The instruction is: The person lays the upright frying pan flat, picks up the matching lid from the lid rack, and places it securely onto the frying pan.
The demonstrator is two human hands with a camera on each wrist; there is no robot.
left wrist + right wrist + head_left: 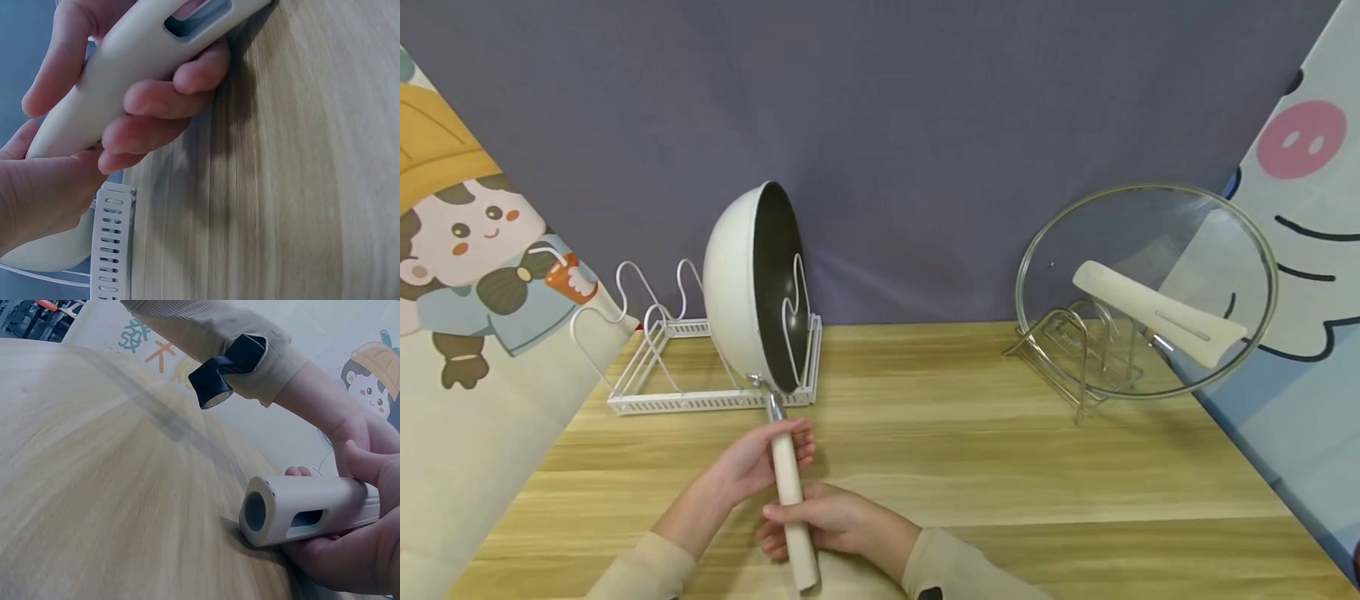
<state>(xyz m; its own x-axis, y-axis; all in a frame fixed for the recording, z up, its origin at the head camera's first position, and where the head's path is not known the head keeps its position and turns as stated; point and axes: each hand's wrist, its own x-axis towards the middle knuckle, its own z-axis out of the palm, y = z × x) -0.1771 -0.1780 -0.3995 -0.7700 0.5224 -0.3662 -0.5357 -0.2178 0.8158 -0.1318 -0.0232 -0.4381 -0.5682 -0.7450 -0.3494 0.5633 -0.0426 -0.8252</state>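
Head view: I see a white pan (pixel 727 283) up on its side in a white wire rack (pixel 685 403), left half of the table (pixel 962 467), dark inside facing right, one wire loop in front of the opening. Its pale handle (pixel 787 471) points back at the person. Left hand (pixel 758 457) holds the handle near the metal joint, fingers curled at its right side. Right hand (pixel 835 518) grips it nearer the butt end, thumb on top, fingers beneath; both hands closed in, narrow. From the wrist views I get a slot through the handle and a hollow butt end. Off to the right, well apart from both hands, a glass lid (pixel 1120 229) with a cream grip (pixel 1157 310) leans in a metal stand (pixel 1082 362). Grey cloth (pixel 910 150) behind, cartoon panels (pixel 512 333) either side.
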